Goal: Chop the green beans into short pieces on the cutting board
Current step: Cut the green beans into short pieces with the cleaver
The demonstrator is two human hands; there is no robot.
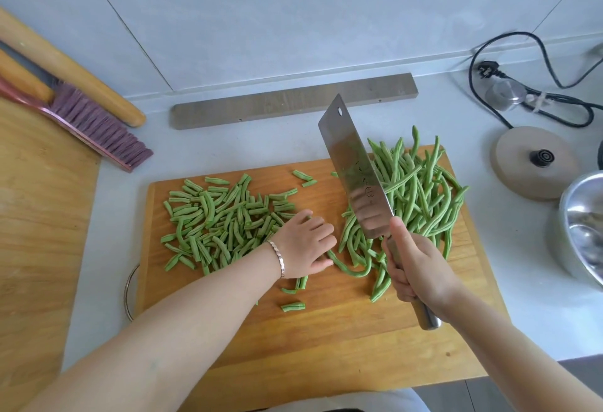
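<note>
A wooden cutting board (326, 339) lies on the grey counter. A heap of short cut bean pieces (215, 219) covers its left part. A pile of whole green beans (421, 196) lies on its right part. My right hand (414, 268) grips the handle of a steel cleaver (355, 170), whose blade is raised above the left side of the whole beans. My left hand (306, 242) rests flat on the board between the two piles, fingers spread, its thumb touching one long bean. A bracelet is on that wrist.
A brush (94, 121) and a rolling pin (68, 68) lie at the back left on a large wooden board (36, 222). A grey bar (293, 101) lies behind the cutting board. At right are a round lid (532, 163), a steel bowl (580, 228) and a black power cord (535, 98).
</note>
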